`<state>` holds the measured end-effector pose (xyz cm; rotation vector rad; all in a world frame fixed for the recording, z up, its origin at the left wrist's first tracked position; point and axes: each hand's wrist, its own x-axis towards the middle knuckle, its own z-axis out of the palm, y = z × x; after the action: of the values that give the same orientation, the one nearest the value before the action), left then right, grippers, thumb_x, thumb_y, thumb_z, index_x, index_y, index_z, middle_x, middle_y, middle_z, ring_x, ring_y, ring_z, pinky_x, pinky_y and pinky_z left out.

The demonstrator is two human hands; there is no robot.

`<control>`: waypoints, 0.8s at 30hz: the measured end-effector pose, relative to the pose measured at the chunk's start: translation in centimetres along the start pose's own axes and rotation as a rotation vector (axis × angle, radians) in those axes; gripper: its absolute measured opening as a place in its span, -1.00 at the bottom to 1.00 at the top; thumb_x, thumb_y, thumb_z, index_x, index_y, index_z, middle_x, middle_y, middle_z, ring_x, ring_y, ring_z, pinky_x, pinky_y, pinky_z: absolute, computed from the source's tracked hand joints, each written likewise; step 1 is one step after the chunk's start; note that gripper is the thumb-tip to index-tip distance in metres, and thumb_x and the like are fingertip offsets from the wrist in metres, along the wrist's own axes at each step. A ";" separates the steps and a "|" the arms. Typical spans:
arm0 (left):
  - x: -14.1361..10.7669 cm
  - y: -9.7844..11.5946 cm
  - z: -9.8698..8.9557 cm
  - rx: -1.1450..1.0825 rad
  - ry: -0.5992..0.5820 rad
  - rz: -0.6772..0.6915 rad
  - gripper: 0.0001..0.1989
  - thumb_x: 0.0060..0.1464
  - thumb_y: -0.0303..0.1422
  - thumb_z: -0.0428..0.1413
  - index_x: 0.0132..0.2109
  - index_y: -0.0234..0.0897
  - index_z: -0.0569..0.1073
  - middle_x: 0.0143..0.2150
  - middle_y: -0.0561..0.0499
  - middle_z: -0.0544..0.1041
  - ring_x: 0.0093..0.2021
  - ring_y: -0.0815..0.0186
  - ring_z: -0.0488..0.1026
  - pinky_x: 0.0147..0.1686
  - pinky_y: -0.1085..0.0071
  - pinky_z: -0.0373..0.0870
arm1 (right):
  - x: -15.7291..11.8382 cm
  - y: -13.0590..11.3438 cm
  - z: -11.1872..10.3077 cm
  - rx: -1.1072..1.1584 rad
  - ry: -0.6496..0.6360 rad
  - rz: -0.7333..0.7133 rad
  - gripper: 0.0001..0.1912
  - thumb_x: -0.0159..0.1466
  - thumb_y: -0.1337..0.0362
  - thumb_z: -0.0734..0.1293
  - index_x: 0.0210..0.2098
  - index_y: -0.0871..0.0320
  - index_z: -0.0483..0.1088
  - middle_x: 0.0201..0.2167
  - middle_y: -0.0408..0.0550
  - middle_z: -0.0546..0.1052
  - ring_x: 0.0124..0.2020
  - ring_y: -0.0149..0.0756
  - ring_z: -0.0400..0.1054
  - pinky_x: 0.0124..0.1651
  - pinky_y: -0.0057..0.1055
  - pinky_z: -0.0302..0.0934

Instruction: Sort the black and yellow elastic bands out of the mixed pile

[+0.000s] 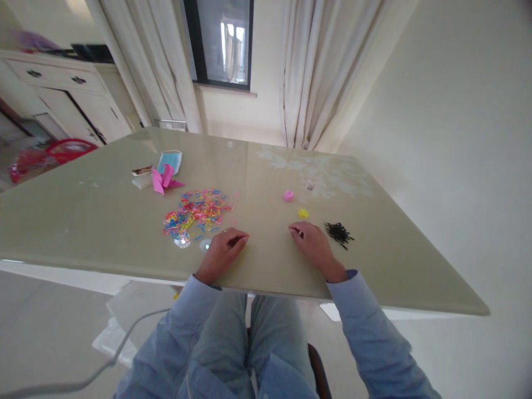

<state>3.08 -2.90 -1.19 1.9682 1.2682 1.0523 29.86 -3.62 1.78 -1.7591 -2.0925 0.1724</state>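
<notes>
My left hand point(224, 250) rests on the table near its front edge, fingers curled together; whether anything is between them is too small to tell. Beyond it lies a spread pile of small colourful pieces point(199, 209). My right hand point(313, 246) rests on the table too, its fingers curled and pressed together, their contents hidden. Just past it sits a small yellow cluster point(303, 213), and to its right a heap of thin black pieces point(338, 233). A small round pink item point(288, 195) lies farther back.
The glossy table point(257, 266) also bears pink folded paper point(165, 179), a blue face mask point(170, 162), a small clear item point(310, 185) and two clear round items by my left hand. A white cabinet point(83, 105) stands at the back left.
</notes>
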 end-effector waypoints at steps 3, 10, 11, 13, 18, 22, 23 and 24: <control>-0.1 0.4 0.0 -0.025 0.022 -0.001 -0.79 0.17 -0.27 0.08 -0.28 -0.24 0.57 -0.33 -0.02 0.59 -0.32 0.30 0.49 -0.30 0.40 0.37 | -1.4 -0.7 1.3 0.086 -0.021 -0.056 -0.76 0.35 0.30 0.21 -0.18 0.12 0.53 -0.22 -0.01 0.60 -0.21 -0.26 0.44 -0.10 -0.36 0.27; 0.1 -0.6 -2.7 0.062 0.115 -0.035 -0.74 0.15 -0.23 0.05 -0.26 -0.27 0.58 -0.35 -0.03 0.58 -0.39 0.31 0.45 -0.35 0.40 0.35 | -2.3 -0.1 2.0 0.176 0.042 -0.110 -0.76 0.33 0.28 0.20 -0.21 0.12 0.52 -0.28 0.00 0.58 -0.22 -0.20 0.44 -0.09 -0.28 0.29; 0.3 -1.1 -3.5 0.089 0.137 -0.052 -0.72 0.15 -0.22 0.04 -0.25 -0.27 0.58 -0.34 -0.04 0.59 -0.38 0.30 0.45 -0.34 0.39 0.35 | -2.3 -0.1 2.0 0.179 0.045 -0.118 -0.76 0.33 0.28 0.20 -0.21 0.11 0.52 -0.28 0.00 0.58 -0.22 -0.19 0.44 -0.10 -0.27 0.29; 0.7 -2.1 -5.3 0.161 0.162 -0.092 -0.71 0.14 -0.22 0.04 -0.23 -0.28 0.59 -0.31 -0.05 0.60 -0.37 0.28 0.46 -0.32 0.37 0.37 | -2.3 0.0 2.1 0.180 0.051 -0.130 -0.75 0.33 0.27 0.19 -0.21 0.11 0.51 -0.30 0.01 0.57 -0.22 -0.18 0.43 -0.11 -0.25 0.30; 2.2 -3.2 -8.4 0.448 0.086 -0.148 -0.78 0.03 -0.34 0.08 -0.25 -0.26 0.62 -0.26 -0.10 0.62 -0.33 0.20 0.48 -0.25 0.31 0.39 | -2.4 -0.1 2.2 0.178 0.064 -0.131 -0.73 0.33 0.25 0.18 -0.23 0.13 0.52 -0.31 0.02 0.57 -0.22 -0.17 0.44 -0.10 -0.24 0.31; 3.6 -3.1 -8.5 0.522 -0.026 -0.074 -0.80 0.03 -0.40 0.08 -0.40 -0.18 0.62 -0.27 -0.09 0.63 -0.16 0.11 0.51 -0.09 0.26 0.38 | -2.4 -0.1 2.1 0.179 0.066 -0.133 -0.73 0.33 0.24 0.19 -0.22 0.13 0.52 -0.30 0.03 0.57 -0.21 -0.16 0.44 -0.10 -0.25 0.30; 4.0 -3.1 -8.3 0.513 -0.036 -0.065 -0.80 0.03 -0.40 0.10 -0.43 -0.17 0.61 -0.29 -0.08 0.63 -0.15 0.10 0.51 -0.07 0.26 0.38 | -2.4 -0.1 2.1 0.178 0.064 -0.133 -0.73 0.34 0.24 0.18 -0.23 0.13 0.52 -0.30 0.03 0.57 -0.22 -0.16 0.44 -0.11 -0.25 0.30; 4.3 -3.2 -8.2 0.496 -0.035 -0.068 -0.81 0.02 -0.39 0.11 -0.45 -0.16 0.61 -0.30 -0.08 0.63 -0.14 0.10 0.51 -0.05 0.25 0.38 | -2.4 -0.1 2.1 0.177 0.063 -0.134 -0.73 0.34 0.23 0.18 -0.23 0.13 0.52 -0.30 0.02 0.57 -0.22 -0.17 0.44 -0.11 -0.25 0.30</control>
<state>-4.34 2.69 1.98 2.2632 1.6856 0.7098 29.32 -5.65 -0.62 -1.4983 -2.0729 0.2527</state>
